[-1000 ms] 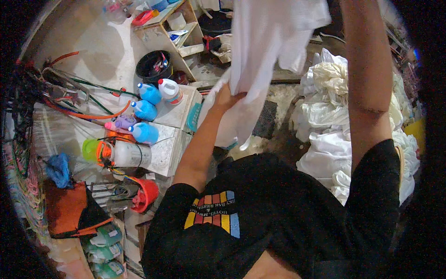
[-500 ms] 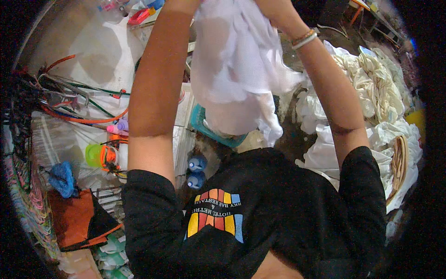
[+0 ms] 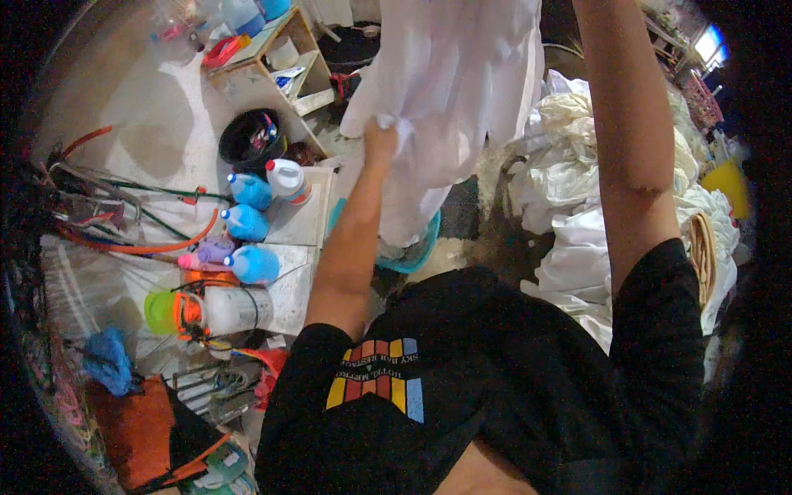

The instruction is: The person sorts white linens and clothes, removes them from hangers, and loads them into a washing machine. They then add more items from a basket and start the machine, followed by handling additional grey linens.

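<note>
A large white cloth hangs down in front of me in long folds, its upper part cut off by the top of the view. My left hand is closed on the cloth's left side, pinching up a bunch of fabric. My right arm reaches up beside the cloth, and its hand is beyond the top edge. Below the cloth's lower end stands a teal basin, partly hidden by the fabric and my left forearm.
Heaped white and cream linens lie at the right. On the left are blue bottles, a white jug, a black bucket, a wooden shelf and tangled hoses. A yellow object sits far right.
The cloth has gone from a gathered bundle to a longer hanging sheet. My left hand has come down onto its side, while my right arm has stretched higher, taking that hand out of view.
</note>
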Action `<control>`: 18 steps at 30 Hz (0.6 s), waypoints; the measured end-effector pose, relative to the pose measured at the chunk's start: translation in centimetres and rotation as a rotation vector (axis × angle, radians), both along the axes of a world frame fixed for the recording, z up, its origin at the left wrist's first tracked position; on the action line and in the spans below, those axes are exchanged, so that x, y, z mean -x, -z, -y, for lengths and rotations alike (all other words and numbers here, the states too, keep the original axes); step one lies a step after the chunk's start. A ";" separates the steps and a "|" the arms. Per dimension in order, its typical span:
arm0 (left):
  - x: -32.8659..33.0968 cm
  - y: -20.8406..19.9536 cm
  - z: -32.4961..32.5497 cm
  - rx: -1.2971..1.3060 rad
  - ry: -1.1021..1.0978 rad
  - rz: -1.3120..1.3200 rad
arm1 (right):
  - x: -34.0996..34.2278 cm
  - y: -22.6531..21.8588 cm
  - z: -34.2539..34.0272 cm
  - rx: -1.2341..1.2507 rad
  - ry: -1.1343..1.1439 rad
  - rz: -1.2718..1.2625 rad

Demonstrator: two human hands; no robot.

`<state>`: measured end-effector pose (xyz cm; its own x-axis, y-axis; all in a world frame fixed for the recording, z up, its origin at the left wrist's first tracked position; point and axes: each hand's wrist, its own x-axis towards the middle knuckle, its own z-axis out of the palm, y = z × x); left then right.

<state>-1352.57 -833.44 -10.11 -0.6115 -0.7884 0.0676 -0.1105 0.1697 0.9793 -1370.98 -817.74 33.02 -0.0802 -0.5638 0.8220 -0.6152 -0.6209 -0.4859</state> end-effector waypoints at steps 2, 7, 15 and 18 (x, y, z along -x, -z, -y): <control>0.2 -3.4 3.2 -0.226 -0.064 -0.282 | 0.9 3.2 -0.4 -0.176 0.010 -0.066; 2.4 -18.7 4.4 -0.256 0.203 -0.653 | 0.7 14.7 0.4 -0.476 -0.079 -0.060; 5.6 -24.1 2.4 0.871 0.530 -0.371 | -1.1 22.8 2.8 0.069 0.212 0.335; 6.2 -21.9 3.6 1.163 0.115 -0.489 | 1.7 21.7 2.9 0.168 0.613 -0.081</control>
